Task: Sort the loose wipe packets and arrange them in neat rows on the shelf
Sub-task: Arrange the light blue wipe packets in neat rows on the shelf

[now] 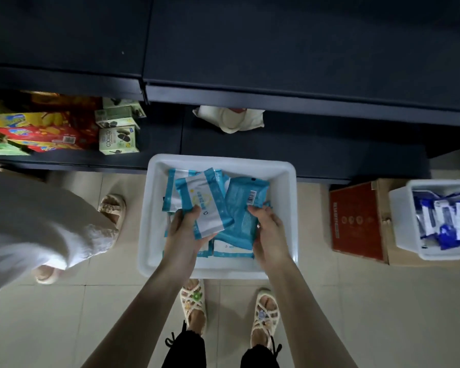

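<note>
A white plastic bin [287,181] sits on the floor before a dark shelf [303,150] and holds several light-blue wipe packets. My left hand [183,229] grips a small stack of packets [205,200], label side up, thumb on top. My right hand [268,232] holds another packet [243,205], barcode side up, by its lower right edge. More packets [231,249] lie flat in the bin beneath both hands.
A second white bin [401,221] with dark-blue packets sits on a cardboard box [356,221] at right. Snack boxes [64,128] fill the lower shelf at left; a white bag [229,119] lies further back. Another person in white [37,227] stands at left.
</note>
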A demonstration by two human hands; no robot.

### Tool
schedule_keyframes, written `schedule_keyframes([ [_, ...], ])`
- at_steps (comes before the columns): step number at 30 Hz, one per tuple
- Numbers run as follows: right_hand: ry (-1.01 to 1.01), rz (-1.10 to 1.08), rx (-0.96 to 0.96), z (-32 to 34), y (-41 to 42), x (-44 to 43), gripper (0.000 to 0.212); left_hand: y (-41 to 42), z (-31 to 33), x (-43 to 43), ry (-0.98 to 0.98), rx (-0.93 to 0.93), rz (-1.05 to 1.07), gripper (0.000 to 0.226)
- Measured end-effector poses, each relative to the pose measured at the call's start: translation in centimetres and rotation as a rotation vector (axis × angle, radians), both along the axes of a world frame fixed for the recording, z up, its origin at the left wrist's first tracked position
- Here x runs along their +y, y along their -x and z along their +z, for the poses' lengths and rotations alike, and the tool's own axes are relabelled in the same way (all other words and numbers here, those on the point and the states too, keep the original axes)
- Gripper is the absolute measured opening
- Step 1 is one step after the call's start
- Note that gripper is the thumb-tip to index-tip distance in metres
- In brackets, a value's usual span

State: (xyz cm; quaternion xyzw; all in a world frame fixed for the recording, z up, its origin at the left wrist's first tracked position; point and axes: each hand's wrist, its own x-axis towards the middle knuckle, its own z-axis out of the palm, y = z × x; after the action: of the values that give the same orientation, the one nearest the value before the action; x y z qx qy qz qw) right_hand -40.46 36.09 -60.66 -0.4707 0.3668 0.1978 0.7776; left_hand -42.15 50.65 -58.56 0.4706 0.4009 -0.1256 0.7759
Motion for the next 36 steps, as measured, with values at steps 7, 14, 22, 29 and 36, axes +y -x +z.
schedule_keyframes([
  [7, -0.229, 0.200, -0.133, 12.4, 1.5, -6.1, 0.048, 2.6, 11.1, -7.2, -0.083, -0.182, -0.093, 0.029],
  [14, -0.140, 0.311, -0.351, 25.0, 1.5, -12.9, 0.067, 3.6, 23.2, -14.3, -0.099, -0.394, -0.052, 0.022],
  [22, 0.114, 0.296, -0.610, 39.0, -2.0, -18.0, 0.033, 0.2, 35.7, -15.2, -0.282, -0.694, -0.057, 0.014],
  [29, 0.286, 0.263, -0.822, 47.1, -5.5, -18.3, 0.030, -3.8, 42.4, -14.2, -0.434, -0.838, -0.047, 0.012],
  [36, 0.379, 0.285, -0.962, 49.7, -10.1, -17.2, 0.051, -10.0, 45.7, -11.7, -0.426, -0.898, -0.078, 0.015],
])
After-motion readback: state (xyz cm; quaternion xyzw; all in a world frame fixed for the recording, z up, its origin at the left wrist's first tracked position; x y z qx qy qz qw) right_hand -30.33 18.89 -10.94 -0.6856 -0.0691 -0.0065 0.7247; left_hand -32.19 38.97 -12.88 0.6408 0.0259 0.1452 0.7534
